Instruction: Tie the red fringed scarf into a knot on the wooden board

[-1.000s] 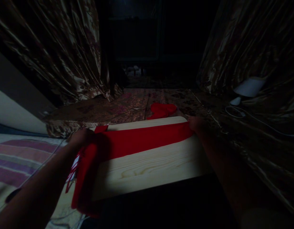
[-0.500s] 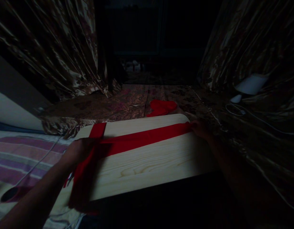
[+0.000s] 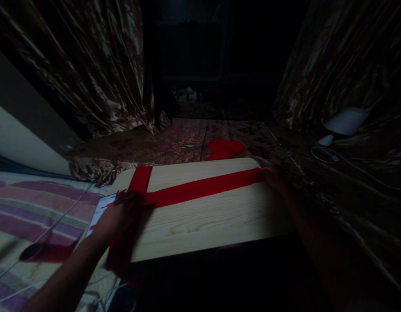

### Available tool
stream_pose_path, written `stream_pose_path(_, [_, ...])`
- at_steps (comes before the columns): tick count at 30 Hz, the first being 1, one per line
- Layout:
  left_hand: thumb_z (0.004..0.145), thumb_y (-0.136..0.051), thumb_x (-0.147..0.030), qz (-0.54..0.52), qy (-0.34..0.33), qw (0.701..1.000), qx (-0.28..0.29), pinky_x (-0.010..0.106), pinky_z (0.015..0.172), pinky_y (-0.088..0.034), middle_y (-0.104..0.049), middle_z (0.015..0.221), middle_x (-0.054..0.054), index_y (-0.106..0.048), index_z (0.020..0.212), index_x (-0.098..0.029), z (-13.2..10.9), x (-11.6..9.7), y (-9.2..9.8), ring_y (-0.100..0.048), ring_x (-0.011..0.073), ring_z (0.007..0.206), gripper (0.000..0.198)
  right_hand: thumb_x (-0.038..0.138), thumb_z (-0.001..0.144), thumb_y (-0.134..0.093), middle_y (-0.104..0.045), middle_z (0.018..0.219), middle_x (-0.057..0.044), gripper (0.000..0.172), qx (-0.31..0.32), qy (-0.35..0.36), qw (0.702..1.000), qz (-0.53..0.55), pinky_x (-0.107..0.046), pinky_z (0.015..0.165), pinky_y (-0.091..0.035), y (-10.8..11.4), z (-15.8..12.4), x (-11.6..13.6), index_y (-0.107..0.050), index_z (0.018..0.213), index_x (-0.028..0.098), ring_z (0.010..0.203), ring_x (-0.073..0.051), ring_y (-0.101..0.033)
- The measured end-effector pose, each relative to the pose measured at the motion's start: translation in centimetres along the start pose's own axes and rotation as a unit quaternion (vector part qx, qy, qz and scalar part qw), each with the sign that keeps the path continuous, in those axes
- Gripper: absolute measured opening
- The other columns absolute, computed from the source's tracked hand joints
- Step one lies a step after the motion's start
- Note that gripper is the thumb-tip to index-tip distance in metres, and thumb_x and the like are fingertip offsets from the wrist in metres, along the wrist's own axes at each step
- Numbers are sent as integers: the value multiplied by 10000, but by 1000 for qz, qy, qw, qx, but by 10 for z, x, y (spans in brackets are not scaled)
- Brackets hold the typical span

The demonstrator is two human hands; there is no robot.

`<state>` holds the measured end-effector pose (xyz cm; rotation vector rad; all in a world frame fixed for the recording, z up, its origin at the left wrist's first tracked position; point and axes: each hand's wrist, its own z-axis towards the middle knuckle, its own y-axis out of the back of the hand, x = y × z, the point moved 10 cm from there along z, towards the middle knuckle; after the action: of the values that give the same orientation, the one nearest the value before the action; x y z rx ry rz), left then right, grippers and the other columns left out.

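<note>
A long red cloth strip (image 3: 200, 189) lies slantwise across a light wooden board (image 3: 193, 223). My right hand (image 3: 275, 178) pinches its far right end near the board's rounded corner. At the other end, my left hand (image 3: 118, 216) is curled over the strip; its fingers are dark and partly blurred. A second red band (image 3: 141, 178) runs front to back under that hand and hangs over the board's near edge. Beside my left wrist, a pale flat sheet or screen (image 3: 101, 210) with red marks shows on the board's left side.
Beyond the board lies a red cloth heap (image 3: 224, 148) on a patterned cover. A white lamp (image 3: 346, 121) with a cable stands at the right. At the left, a red tube (image 3: 53, 252) and white cables rest on striped bedding (image 3: 34, 221). Curtains hang on both sides.
My left hand has shifted slightly right and up along the strip, which now looks straighter and narrower at that end. The pale sheet has come into sight. My right hand keeps its pinch.
</note>
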<state>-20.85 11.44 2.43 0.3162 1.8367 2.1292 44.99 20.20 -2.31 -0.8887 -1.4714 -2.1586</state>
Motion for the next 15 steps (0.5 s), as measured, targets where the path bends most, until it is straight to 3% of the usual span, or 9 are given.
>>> stream_pose_path(7, [854,-401,-167,9,-37,999,19,466,1079,-470,-692,1262,138,-740,1128,-172,-2,-17,-3,-599,296,1235,436,154,744,-480,-772,948,-104,317,33,7,999,-28,-470,947,-544,-7,1,-9,-767,876,177,945,-297,-714])
stream_pose_path(15, [851,-391,-136,23,19,997,65,405,1063,-476,-653,1322,154,-687,1231,-134,-7,4,-22,-595,276,1246,481,119,645,-542,-772,917,-70,200,20,64,997,-41,-487,1016,-515,-6,-3,13,-712,667,221,1007,-290,-714])
